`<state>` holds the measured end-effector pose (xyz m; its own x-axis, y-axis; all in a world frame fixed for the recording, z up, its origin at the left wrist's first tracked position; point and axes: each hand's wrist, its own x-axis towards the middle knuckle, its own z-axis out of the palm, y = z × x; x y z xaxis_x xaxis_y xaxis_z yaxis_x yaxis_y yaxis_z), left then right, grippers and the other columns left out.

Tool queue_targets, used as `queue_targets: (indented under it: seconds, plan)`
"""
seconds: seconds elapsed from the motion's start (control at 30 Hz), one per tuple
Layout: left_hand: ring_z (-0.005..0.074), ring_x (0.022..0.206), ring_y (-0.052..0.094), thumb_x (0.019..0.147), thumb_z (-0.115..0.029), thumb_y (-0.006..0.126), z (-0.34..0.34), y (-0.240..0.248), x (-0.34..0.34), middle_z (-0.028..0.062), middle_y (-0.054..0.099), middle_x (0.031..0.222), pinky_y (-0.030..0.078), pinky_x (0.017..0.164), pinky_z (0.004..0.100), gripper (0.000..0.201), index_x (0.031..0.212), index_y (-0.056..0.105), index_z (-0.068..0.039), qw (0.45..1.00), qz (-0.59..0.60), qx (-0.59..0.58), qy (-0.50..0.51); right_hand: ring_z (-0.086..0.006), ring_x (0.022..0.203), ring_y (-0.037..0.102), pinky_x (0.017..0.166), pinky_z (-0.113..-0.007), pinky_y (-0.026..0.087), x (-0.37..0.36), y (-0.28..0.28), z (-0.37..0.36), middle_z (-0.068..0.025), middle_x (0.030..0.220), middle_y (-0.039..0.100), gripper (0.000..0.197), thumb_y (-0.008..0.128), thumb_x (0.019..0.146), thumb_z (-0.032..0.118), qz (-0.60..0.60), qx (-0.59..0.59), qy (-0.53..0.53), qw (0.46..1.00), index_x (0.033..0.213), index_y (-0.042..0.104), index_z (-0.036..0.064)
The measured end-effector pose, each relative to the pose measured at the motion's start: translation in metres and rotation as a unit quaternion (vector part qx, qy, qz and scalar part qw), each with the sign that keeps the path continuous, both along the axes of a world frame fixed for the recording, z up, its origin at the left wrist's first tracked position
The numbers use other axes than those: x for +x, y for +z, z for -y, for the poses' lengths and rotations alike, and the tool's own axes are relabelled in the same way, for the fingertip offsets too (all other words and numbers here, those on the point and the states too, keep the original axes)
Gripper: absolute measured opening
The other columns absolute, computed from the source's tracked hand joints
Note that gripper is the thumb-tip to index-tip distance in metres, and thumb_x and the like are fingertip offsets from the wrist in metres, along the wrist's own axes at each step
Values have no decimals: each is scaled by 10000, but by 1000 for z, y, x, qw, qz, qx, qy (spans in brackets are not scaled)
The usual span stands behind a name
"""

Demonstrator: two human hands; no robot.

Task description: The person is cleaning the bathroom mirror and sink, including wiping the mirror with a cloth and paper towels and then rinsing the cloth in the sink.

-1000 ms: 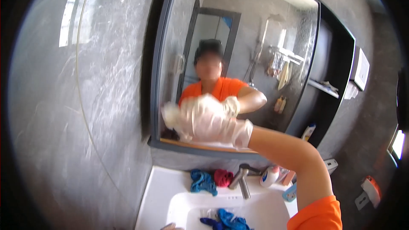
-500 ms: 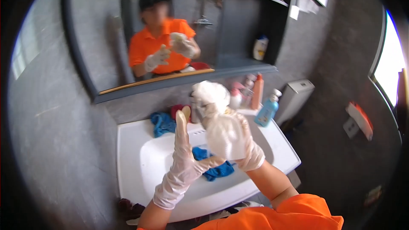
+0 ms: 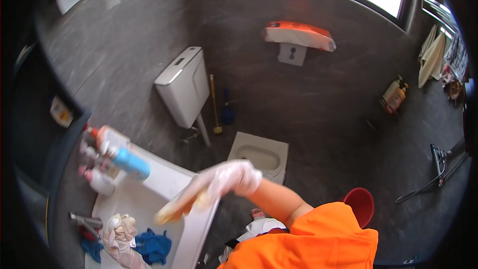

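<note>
Both of my hands wear thin whitish gloves. My right hand (image 3: 214, 187) reaches across the near right rim of the white washbasin (image 3: 196, 221), its fingers stretched down-left and slightly blurred, with nothing visible in them. Over the basin's left part, beside the metal tap (image 3: 85, 220), my left hand (image 3: 120, 236) is raised with curled fingers. Whether anything sits inside them cannot be made out. A crumpled blue cloth (image 3: 154, 246) lies in the basin just right of that hand. On the basin's far ledge stand a blue bottle (image 3: 130, 163), a white pump bottle (image 3: 101, 183) and an orange bottle (image 3: 110, 135).
Beyond the basin, a white cistern (image 3: 184, 87) hangs on the wall beside a long-handled brush (image 3: 214, 104). A squat toilet (image 3: 258, 158) is set in the floor. A red bucket (image 3: 359, 206) stands right of me, and a shower hose (image 3: 423, 194) hangs farther right.
The view has swung right, away from the mirror. My hands have moved apart. The whitish translucent thing earlier at my right hand no longer shows there; its fingers now stretch out.
</note>
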<state>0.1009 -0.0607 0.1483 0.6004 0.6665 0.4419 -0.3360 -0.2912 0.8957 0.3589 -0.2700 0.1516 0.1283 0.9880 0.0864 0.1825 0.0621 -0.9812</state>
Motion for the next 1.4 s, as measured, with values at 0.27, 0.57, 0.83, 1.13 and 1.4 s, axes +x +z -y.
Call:
queue_targets:
  seconds: [0.27, 0.57, 0.83, 1.13, 1.4]
  plan:
    - [165, 745, 559, 870, -175, 584, 32, 4, 166, 159, 608, 980, 448, 584, 236, 304, 1064, 540, 55, 982, -87, -5, -167, -401, 1308, 271, 1076, -427, 218, 140, -109, 132, -283, 1385, 302, 813, 598, 794, 497, 145, -255, -530, 796, 1374, 307, 7]
    - [172, 735, 587, 762, -107, 705, 101, -7, 298, 165, 494, 1174, 499, 568, 241, 181, 853, 601, 11, 934, -195, 48, -297, -146, 965, 588, 869, -269, 431, 144, -135, 321, -96, 1026, 656, 390, 657, 809, 264, -65, -110, -732, 669, 1080, 619, -13]
    - [111, 659, 569, 741, -157, 738, 235, 26, 459, 87, 579, 865, 464, 484, 194, 315, 947, 602, 39, 896, -242, 75, -365, -137, 1018, 565, 903, -249, 436, 353, -86, 421, -96, 1151, 591, 361, 614, 840, 53, -41, 268, -759, 592, 1192, 551, 2]
    - [55, 520, 467, 771, -180, 588, 380, 40, 745, -22, 450, 557, 399, 860, 249, 203, 606, 553, -68, 809, -240, 402, -355, -121, 832, 572, 772, -257, 437, 606, -48, 461, -64, 923, 650, 229, 616, 836, 165, -5, 245, -786, 567, 980, 650, -10]
    - [185, 1207, 432, 761, -100, 627, 407, 37, 840, 171, 552, 1169, 523, 695, 318, 94, 758, 678, -20, 798, -208, 530, -197, -325, 647, 582, 636, -420, 448, 643, -27, 460, -147, 640, 574, 112, 632, 639, 123, 328, 172, -819, 438, 675, 587, 27]
